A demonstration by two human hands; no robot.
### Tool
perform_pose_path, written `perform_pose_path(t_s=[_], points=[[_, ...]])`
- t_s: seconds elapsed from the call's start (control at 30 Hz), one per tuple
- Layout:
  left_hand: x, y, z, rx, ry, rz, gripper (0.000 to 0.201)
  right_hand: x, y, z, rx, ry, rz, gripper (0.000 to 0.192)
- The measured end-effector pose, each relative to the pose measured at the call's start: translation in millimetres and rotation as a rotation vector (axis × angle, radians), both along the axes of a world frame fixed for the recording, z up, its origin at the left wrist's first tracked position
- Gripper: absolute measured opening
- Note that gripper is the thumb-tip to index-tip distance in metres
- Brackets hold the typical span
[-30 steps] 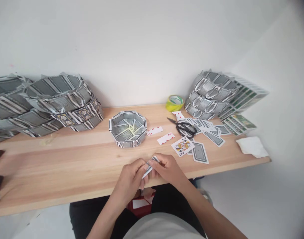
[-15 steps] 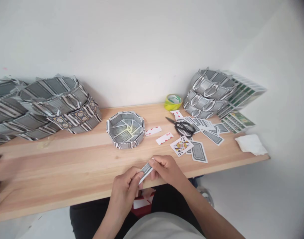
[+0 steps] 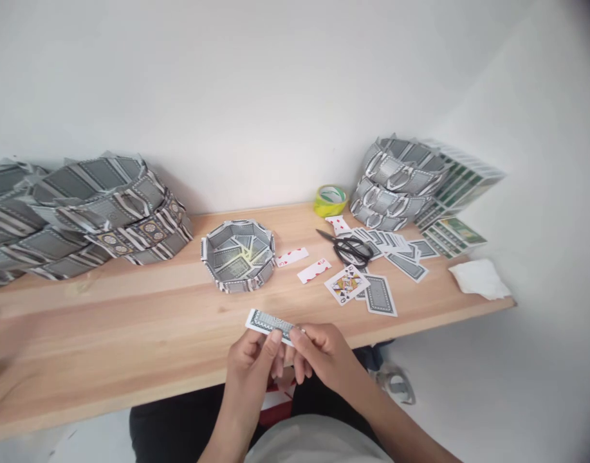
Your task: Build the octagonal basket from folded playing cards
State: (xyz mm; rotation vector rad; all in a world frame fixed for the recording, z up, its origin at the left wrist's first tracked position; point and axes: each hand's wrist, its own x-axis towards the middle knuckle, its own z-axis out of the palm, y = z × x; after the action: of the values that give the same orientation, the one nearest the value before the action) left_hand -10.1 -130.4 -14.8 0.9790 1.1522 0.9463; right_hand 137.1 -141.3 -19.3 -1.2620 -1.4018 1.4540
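A folded playing card (image 3: 268,323), a narrow strip with a grey patterned back and white edge, is pinched between both hands at the table's front edge. My left hand (image 3: 256,360) grips its lower side, thumb on top. At the right end, the thumb and fingers of my right hand (image 3: 321,354) hold it; some fingertips hang below. Beyond the hands stands a low round tray (image 3: 217,280) made of folded cards. Two card strips with red hearts, the nearer strip (image 3: 314,271) among them, lie right of it, near a queen card (image 3: 347,284).
Black scissors (image 3: 352,249) rest on scattered cards (image 3: 405,265). Yellow-green tape (image 3: 330,204) sits by the wall. Woven card baskets stand left (image 3: 150,225) and right (image 3: 391,193), with green-and-white card sheets (image 3: 453,235) behind. White tissue (image 3: 480,280) lies at the right edge.
The folded card has turned from slanting up to the right to slanting down to the right. Both hands have shifted their grip around it, and the camera view has moved slightly.
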Motion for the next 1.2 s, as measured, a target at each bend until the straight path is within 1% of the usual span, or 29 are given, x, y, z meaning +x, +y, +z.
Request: perform_pose_path(t_s=[0.07,0.1,0.13,0.2,0.23,0.27,0.33,0.4,0.47,0.53,0.63,0.77,0.9,1.0,1.07,1.13,1.2], points=[[2,-1,-0.8,0.000,0.005,0.023,0.037,13,2,9.4,0.059,-0.109,0.041,0.045],[3,-1,-0.7,-0.003,0.007,0.029,0.037,24,6,15.3,0.112,-0.203,0.011,0.039],[2,0,-0.4,-0.006,0.005,0.034,0.037,37,12,21.2,0.174,-0.319,-0.062,0.033],[1,2,0.3,-0.023,-0.018,0.040,0.036,71,30,29.7,0.264,-0.570,-0.282,0.025],[0,3,0.5,-0.036,-0.035,0.037,0.035,88,41,31.5,0.296,-0.686,-0.369,0.020],[0,5,0.5,-0.047,-0.052,0.031,0.034,105,53,31.5,0.321,-0.800,-0.379,0.018],[-1,7,0.0,-0.066,-0.092,0.016,0.031,133,76,27.6,0.317,-1.065,-0.341,0.017],[-2,10,-0.7,-0.068,-0.139,0.012,0.029,149,95,21.5,0.259,-1.258,-0.242,0.020],[-3,12,-1.6,-0.065,-0.202,0.012,0.026,156,107,16.6,0.227,-1.353,-0.167,0.024],[-5,14,-3.2,-0.073,-0.270,0.004,0.025,157,114,14.0,0.192,-1.377,-0.137,0.028],[-9,16,-7.4,-0.098,-0.352,-0.003,0.024,161,121,13.6,0.152,-1.357,-0.126,0.028],[-15,17,-12.9,-0.116,-0.429,-0.003,0.022,171,129,17.0,0.135,-1.279,-0.106,0.015],[-18,19,-12.9,-0.173,-0.502,0.004,0.018,174,122,25.6,0.133,-1.130,-0.125,0.016],[-18,20,-11.0,-0.198,-0.521,0.036,0.015,160,102,32.0,0.106,-0.896,-0.128,0.015],[-17,20,-9.3,-0.181,-0.503,0.048,0.014,142,84,33.6,0.030,-0.511,-0.138,0.022],[-14,20,-6.8,-0.154,-0.473,0.040,0.014,118,66,32.3,0.006,-0.297,-0.078,0.021],[-10,19,-3.4,-0.142,-0.442,0.034,0.015,92,50,28.7,-0.004,-0.172,-0.009,0.020]])
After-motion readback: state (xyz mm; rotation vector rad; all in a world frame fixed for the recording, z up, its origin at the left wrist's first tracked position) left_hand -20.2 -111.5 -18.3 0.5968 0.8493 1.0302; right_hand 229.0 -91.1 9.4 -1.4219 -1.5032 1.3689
